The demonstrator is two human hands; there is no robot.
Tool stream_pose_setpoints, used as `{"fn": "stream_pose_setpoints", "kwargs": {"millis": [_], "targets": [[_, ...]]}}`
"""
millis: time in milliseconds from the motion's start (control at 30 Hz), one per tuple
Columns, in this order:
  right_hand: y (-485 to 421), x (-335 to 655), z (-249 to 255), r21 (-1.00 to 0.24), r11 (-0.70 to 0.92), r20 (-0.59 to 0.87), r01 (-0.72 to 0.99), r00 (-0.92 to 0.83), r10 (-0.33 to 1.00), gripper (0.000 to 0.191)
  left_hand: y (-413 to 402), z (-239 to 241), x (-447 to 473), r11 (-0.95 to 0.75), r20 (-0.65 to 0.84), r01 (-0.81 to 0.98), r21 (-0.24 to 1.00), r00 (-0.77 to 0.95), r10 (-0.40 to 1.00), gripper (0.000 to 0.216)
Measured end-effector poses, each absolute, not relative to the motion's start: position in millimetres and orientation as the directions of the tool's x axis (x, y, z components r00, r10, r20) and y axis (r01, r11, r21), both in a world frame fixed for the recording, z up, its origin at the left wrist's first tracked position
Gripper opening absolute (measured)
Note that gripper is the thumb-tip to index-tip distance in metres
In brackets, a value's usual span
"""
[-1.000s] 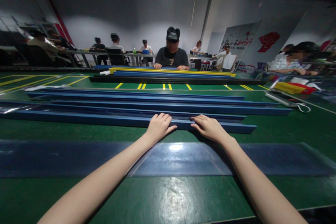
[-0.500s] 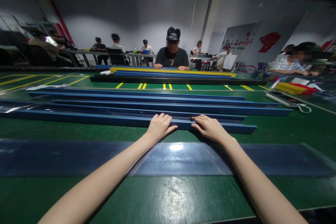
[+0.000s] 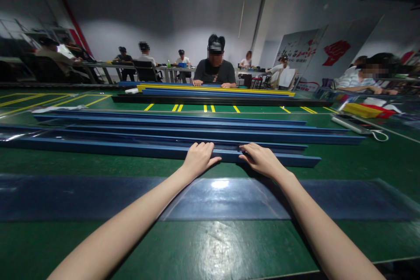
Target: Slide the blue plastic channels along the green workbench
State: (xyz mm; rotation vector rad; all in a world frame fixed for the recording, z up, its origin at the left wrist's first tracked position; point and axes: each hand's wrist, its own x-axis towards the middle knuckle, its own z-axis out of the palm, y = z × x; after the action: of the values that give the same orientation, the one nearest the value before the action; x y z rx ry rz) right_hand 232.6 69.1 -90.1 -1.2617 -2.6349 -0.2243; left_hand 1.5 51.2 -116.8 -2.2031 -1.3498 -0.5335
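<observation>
Green matting covers the long table (image 3: 210, 249), and near its front edge a dark glossy sheet (image 3: 82, 197) is laid flat from left to right. Both forearms are stretched over this sheet. Just behind it the nearest blue channel (image 3: 131, 149) is placed, with its long axis running from the left edge to the right edge, across the line of the arms. The left hand (image 3: 198, 159) is laid on top of this channel with the fingers pressed together and flat, the thumb pointing right. The right hand (image 3: 260, 159) is laid on it just beside, fingers also flat and close; neither hand is nearer than the other. Nothing is pinched. Behind, more blue channels (image 3: 197, 133) are stacked parallel. Farther away, a seated person (image 3: 215, 70) is seen at another table with blue and yellow profiles (image 3: 213, 90)
</observation>
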Motion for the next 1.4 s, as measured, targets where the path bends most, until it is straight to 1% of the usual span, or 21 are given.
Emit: {"fn": "stream_pose_setpoints", "kwargs": {"millis": [167,433,633,900,1033,1133,1400], "targets": [[70,233,-91,0.05,0.62,0.274,0.783,-0.607,0.746,0.028,51,-117,1,-0.373,0.583,0.903,-0.214,0.424,0.693,0.042],[70,231,-89,0.084,0.598,0.282,0.797,-0.595,0.753,0.026,50,-116,2,-0.351,0.598,0.918,-0.184,0.387,0.701,0.044],[69,230,-88,0.077,0.601,0.275,0.796,-0.596,0.754,0.02,49,-115,2,-0.341,0.601,0.926,-0.163,0.367,0.71,0.046],[68,231,-88,0.073,0.601,0.271,0.796,-0.596,0.756,0.019,50,-115,1,-0.348,0.591,0.925,-0.15,0.366,0.719,0.045],[65,228,-85,0.118,0.584,0.27,0.803,-0.592,0.76,0.02,51,-117,1,-0.348,0.586,0.922,-0.17,0.378,0.717,0.045],[62,223,-84,0.162,0.592,0.281,0.789,-0.612,0.739,0.018,51,-117,1,-0.347,0.584,0.921,-0.178,0.383,0.716,0.044],[59,210,-90,0.187,0.636,0.341,0.749,-0.657,0.673,0.021,50,-116,1,-0.358,0.577,0.917,-0.178,0.392,0.717,0.042]]}}
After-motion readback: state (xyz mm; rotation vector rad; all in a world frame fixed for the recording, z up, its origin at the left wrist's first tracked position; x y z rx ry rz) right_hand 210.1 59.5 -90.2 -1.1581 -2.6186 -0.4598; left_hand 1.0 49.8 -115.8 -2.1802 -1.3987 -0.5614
